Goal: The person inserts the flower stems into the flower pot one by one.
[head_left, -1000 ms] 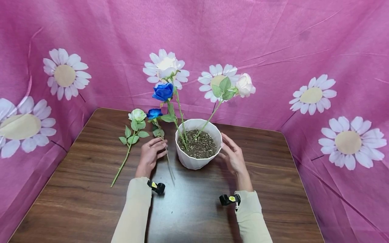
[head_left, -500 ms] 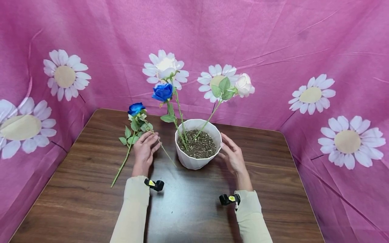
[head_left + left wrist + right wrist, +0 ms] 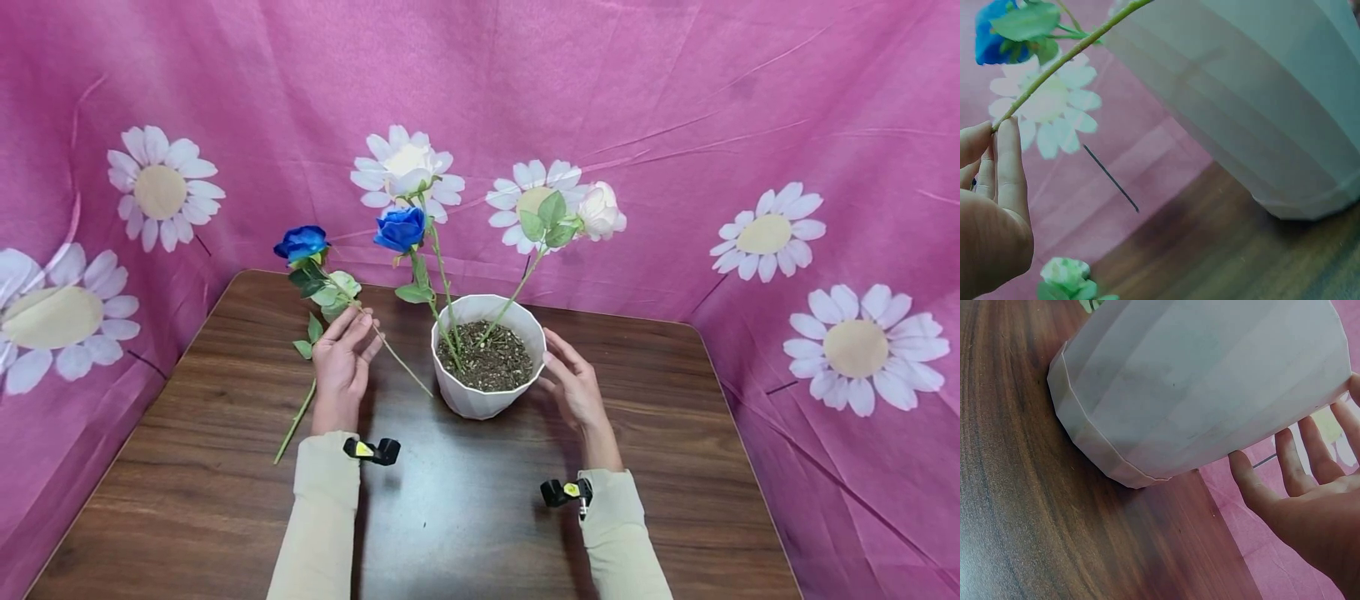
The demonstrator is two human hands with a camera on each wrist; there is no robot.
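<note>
My left hand point(image 3: 341, 362) pinches the thin stem of a blue rose point(image 3: 302, 243) between thumb and fingertips. Its bloom tilts up to the left, while the stem's bare end slants down toward a white faceted pot point(image 3: 476, 406). In the left wrist view, the fingertips grip the stem point(image 3: 1063, 65) beside the pot. Against the pot's right side, my right hand point(image 3: 576, 387) rests its outstretched fingertips, as the right wrist view also shows. Soil point(image 3: 501, 362) fills the pot, and planted in it are another blue rose point(image 3: 401, 227), a white rose point(image 3: 411, 169) and a pale pink rose point(image 3: 600, 210).
Partly behind my left hand, a pale green rose point(image 3: 345, 286) lies on the brown wooden table point(image 3: 465, 517). A pink cloth point(image 3: 645, 92) printed with large daisies hangs around the table's back and sides.
My left hand has moved left and slightly away from me, carrying the blue rose. Its bloom has swung up and left, over the lying rose. The right hand stays at the pot.
</note>
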